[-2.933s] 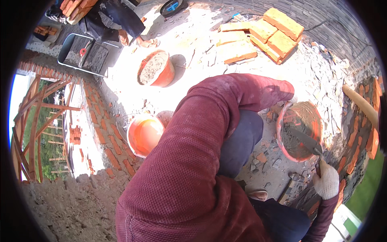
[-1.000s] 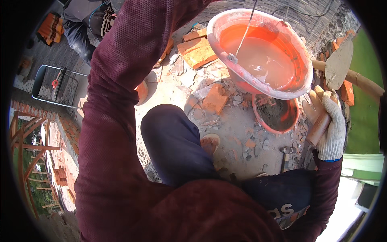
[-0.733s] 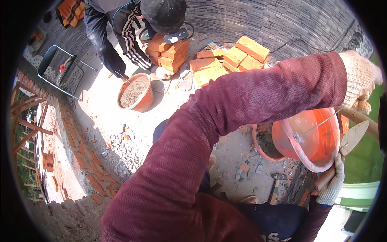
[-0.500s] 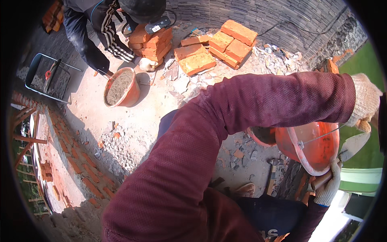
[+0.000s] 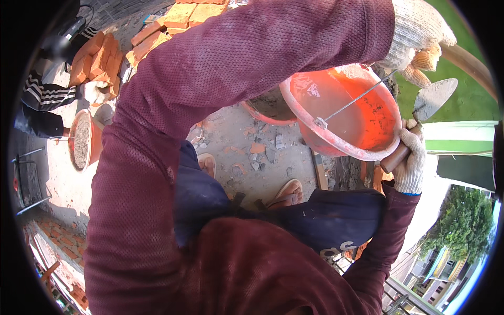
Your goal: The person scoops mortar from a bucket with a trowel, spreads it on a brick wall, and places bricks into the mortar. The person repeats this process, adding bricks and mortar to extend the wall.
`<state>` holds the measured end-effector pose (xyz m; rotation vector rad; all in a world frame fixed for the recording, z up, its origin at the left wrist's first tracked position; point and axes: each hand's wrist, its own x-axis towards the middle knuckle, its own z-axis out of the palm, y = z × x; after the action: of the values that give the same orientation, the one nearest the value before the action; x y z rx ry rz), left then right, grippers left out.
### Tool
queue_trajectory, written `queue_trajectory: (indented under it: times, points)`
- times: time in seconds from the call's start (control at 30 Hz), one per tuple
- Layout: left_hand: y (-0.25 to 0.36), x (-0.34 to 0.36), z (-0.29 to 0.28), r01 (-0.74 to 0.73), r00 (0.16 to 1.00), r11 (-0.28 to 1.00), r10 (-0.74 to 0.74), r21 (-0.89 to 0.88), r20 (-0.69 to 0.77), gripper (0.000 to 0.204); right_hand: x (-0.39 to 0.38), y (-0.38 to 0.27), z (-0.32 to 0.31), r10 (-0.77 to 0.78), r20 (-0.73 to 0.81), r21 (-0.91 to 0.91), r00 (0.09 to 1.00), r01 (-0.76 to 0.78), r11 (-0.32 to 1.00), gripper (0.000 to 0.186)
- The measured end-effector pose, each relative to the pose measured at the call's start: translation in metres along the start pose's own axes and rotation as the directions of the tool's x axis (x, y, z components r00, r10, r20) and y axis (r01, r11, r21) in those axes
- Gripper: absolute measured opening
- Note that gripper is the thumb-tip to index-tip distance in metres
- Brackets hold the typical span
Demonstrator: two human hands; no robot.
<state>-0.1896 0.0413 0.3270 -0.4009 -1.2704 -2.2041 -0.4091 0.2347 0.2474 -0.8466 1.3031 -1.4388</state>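
Note:
My left hand (image 5: 420,39), in a knitted glove, is closed at the upper end of the wire handle of an orange bucket (image 5: 326,140). The bucket leans over and seems to hold murky water. At its near right rim, my right hand (image 5: 411,160), also gloved, is wrapped round the wooden handle of a trowel (image 5: 436,98). The trowel's blade points up and away, beyond the rim. A second orange bucket (image 5: 270,120) stands partly hidden behind the tilted one and my left sleeve. Some fingers of my left hand are hidden.
On the left, another person's gloved hand (image 5: 97,93) rests by stacked bricks (image 5: 97,60). A bucket of mortar (image 5: 81,142) stands near that person. Rubble (image 5: 257,152) lies around my sandalled feet. A curved brown pole (image 5: 470,65) passes beside my left glove.
My view has swung right, so the co-worker and bricks now sit farther left. Both my hands stay at the tilted bucket, and more of its inside shows.

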Motion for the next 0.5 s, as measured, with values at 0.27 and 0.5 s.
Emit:
queue_trajectory:
  times: [0.27,0.5]
  points:
    - [-0.011,-0.020,0.021,0.112,0.973,0.991,-0.123,-0.069,-0.195,0.017,-0.001,-0.005,-0.006,-0.066,-0.039,-0.084,0.997,0.063,0.994,0.032]
    - [-0.018,-0.012,0.015,0.109,0.981,0.994,-0.112,-0.028,-0.155,0.019,-0.003,-0.004,-0.014,-0.072,-0.021,-0.079,0.997,0.070,0.994,0.028]
